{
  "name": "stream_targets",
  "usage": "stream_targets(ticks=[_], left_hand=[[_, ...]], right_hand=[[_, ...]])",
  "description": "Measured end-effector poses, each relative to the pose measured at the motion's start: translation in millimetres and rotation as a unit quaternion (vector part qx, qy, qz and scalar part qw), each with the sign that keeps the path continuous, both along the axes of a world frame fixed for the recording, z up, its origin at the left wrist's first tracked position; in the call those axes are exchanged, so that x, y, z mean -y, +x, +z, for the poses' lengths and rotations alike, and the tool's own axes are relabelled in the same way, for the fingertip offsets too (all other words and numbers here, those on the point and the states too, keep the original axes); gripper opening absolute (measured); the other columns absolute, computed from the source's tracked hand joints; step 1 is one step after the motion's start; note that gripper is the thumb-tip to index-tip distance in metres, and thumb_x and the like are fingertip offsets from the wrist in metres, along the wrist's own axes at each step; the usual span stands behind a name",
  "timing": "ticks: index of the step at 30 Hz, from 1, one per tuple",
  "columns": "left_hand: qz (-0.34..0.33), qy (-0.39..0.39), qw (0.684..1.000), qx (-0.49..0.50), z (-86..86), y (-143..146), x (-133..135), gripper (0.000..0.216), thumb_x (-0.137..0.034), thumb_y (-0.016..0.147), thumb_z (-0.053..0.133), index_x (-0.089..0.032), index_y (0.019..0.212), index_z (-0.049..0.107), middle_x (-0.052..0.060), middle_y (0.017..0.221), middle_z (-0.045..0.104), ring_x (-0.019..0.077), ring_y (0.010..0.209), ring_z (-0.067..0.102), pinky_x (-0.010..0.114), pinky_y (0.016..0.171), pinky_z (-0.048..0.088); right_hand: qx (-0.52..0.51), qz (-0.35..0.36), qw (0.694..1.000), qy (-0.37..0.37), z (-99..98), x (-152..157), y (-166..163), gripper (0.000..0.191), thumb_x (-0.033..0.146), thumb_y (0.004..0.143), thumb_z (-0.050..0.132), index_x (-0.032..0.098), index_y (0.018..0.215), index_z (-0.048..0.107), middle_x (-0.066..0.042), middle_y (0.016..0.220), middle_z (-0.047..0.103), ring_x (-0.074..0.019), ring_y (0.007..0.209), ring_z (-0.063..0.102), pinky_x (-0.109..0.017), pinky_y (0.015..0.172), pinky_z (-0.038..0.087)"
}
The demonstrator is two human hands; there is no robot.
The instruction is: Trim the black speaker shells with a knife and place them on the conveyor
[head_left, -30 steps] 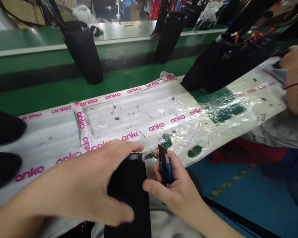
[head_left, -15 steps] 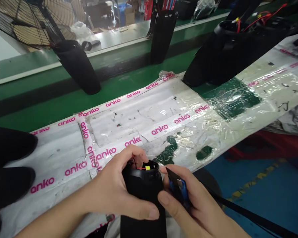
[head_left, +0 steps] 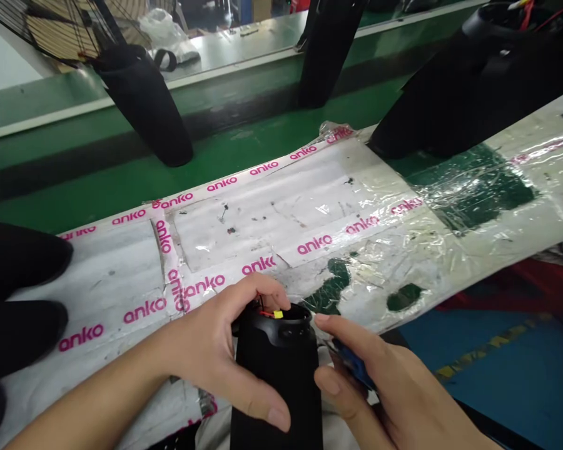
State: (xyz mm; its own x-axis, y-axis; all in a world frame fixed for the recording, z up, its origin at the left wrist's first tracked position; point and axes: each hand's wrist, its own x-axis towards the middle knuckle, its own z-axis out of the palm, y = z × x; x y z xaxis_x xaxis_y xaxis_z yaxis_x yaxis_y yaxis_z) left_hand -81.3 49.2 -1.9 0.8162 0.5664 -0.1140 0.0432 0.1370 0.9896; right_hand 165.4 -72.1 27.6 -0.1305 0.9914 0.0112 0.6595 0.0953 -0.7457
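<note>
A black tubular housing [head_left: 281, 375] stands upright at the near edge of the bench, its open top showing red wires and a small yellow connector [head_left: 278, 314]. My left hand [head_left: 216, 350] wraps round the housing's left side, with the fingertips at its rim. My right hand [head_left: 380, 387] lies against the housing's right side. It holds a blue utility knife [head_left: 351, 362], and the thumb presses on the housing.
The bench is covered in white sheet taped with pink "anko" tape [head_left: 263, 265] and wrinkled clear film. More black housings stand at the back left [head_left: 145, 106], the back middle [head_left: 326, 50], the right [head_left: 473, 81] and the left edge [head_left: 14, 256]. A green conveyor [head_left: 98, 181] runs behind.
The housing has come up so that its open top with the wires shows. My left hand has moved from lying over it to gripping its side. The knife has dropped lower in my right hand.
</note>
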Motion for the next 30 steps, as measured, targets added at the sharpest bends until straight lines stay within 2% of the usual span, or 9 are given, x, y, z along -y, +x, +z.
stream_targets(ticks=[4,8,11,13,16,19,25,27,30], left_hand=[[-0.053,0.096,0.994,-0.030,14.1,-14.3,-17.0,0.074,-0.038,0.069,0.105,-0.036,0.125,0.057,-0.001,0.113,0.061,0.0213,0.099,0.061,0.028,0.080,0.053],[-0.121,0.164,0.974,-0.100,46.7,-35.6,-36.8,0.072,-0.025,0.077,0.098,-0.032,0.135,0.056,0.004,0.130,0.061,0.0281,0.122,0.063,0.036,0.102,0.056],[-0.166,0.141,0.965,-0.144,67.2,-40.1,-39.4,0.075,-0.019,0.078,0.093,-0.029,0.143,0.055,0.006,0.136,0.068,0.0266,0.118,0.070,0.034,0.102,0.058],[-0.152,0.112,0.966,-0.174,72.7,-36.7,-36.2,0.063,-0.036,0.078,0.098,-0.026,0.129,0.062,0.004,0.124,0.073,0.0247,0.104,0.073,0.031,0.091,0.059],[-0.105,0.090,0.968,-0.212,71.7,-29.2,-30.1,0.061,-0.061,0.071,0.099,-0.025,0.103,0.062,0.000,0.098,0.069,0.0192,0.081,0.064,0.026,0.067,0.051],[-0.081,0.087,0.974,-0.194,66.1,-24.0,-25.9,0.050,-0.057,0.081,0.094,-0.024,0.091,0.057,-0.003,0.086,0.060,0.0155,0.074,0.053,0.024,0.060,0.041],[-0.045,0.033,0.998,-0.016,36.5,-11.1,-22.8,0.044,-0.052,0.093,0.084,-0.025,0.082,0.051,0.000,0.086,0.057,0.0221,0.089,0.061,0.037,0.083,0.054],[-0.044,0.027,0.998,0.022,26.8,-5.4,-23.3,0.049,-0.058,0.091,0.085,-0.025,0.079,0.050,0.000,0.084,0.056,0.0260,0.099,0.063,0.042,0.091,0.056],[-0.046,0.051,0.998,0.000,25.6,-0.9,-23.3,0.030,-0.043,0.095,0.083,-0.026,0.088,0.060,0.000,0.090,0.059,0.0261,0.106,0.063,0.043,0.102,0.053]], right_hand=[[-0.048,-0.055,0.991,-0.116,4.0,-3.1,0.3,0.040,0.059,0.109,0.058,0.040,0.144,0.061,-0.002,0.112,0.080,-0.0222,0.089,0.078,-0.030,0.072,0.064],[-0.218,-0.100,0.923,-0.302,-7.1,-8.6,-16.7,0.067,0.072,0.093,0.073,0.032,0.145,0.061,-0.007,0.116,0.077,-0.0256,0.093,0.076,-0.035,0.074,0.064],[-0.277,-0.018,0.911,-0.304,-18.5,-16.1,-29.4,0.067,0.065,0.089,0.080,0.030,0.142,0.060,-0.006,0.110,0.077,-0.0254,0.089,0.075,-0.037,0.074,0.063],[-0.298,0.041,0.916,-0.265,-25.3,-20.2,-34.8,0.060,0.060,0.092,0.079,0.029,0.138,0.057,-0.006,0.105,0.077,-0.0244,0.083,0.075,-0.036,0.071,0.063],[-0.311,0.068,0.923,-0.217,-31.6,-21.7,-39.3,0.051,0.053,0.094,0.077,0.030,0.135,0.056,-0.003,0.100,0.077,-0.0231,0.079,0.073,-0.036,0.068,0.061],[-0.316,0.047,0.918,-0.233,-31.0,-18.0,-41.5,0.051,0.052,0.094,0.078,0.032,0.135,0.056,-0.002,0.096,0.074,-0.0228,0.080,0.070,-0.034,0.067,0.059],[-0.372,-0.050,0.888,-0.266,-15.1,-10.6,-32.0,0.049,0.058,0.093,0.080,0.033,0.127,0.058,0.004,0.084,0.062,-0.0178,0.074,0.060,-0.030,0.066,0.056],[-0.360,-0.056,0.899,-0.243,-11.0,-10.3,-24.4,0.044,0.061,0.098,0.074,0.033,0.128,0.059,0.003,0.083,0.062,-0.0173,0.073,0.061,-0.028,0.065,0.057],[-0.282,-0.059,0.939,-0.190,-11.0,-11.0,-13.5,0.037,0.058,0.106,0.065,0.033,0.133,0.058,0.000,0.097,0.071,-0.0177,0.082,0.070,-0.027,0.071,0.060]])
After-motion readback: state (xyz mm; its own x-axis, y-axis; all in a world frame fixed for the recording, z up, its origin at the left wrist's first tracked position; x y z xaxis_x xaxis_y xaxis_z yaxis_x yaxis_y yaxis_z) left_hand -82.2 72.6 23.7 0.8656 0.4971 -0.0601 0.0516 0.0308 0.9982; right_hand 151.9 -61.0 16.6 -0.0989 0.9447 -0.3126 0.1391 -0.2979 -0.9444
